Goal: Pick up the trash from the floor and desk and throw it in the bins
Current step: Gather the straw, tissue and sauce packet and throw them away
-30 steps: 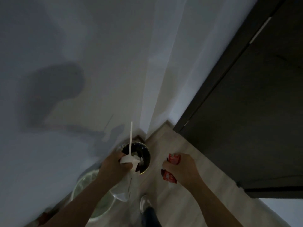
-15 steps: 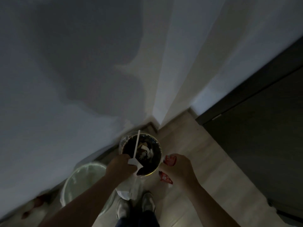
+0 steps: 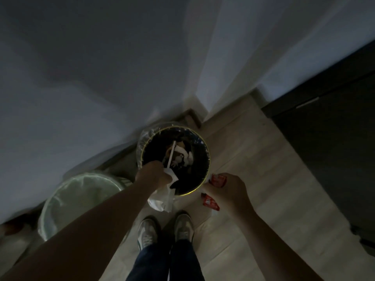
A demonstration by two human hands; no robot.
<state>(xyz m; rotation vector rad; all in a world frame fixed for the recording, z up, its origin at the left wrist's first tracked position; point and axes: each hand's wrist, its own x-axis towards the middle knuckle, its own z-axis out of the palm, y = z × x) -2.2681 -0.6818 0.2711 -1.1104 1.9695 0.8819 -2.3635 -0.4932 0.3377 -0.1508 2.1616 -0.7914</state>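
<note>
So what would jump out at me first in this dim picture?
The dark bin with a bright yellow rim stands out, in the middle on the pale floor. Over its near edge the left hand grips white crumpled trash and a thin white stick. The right hand, beside the bin, grips red wrappers.

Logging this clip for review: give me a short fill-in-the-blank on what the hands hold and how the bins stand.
1. The right hand holds wrappers coloured ____.
2. The left hand grips trash coloured ____.
3. The dark bin stands to the ____ of the pale bin.
Missing words: red; white; right.
</note>
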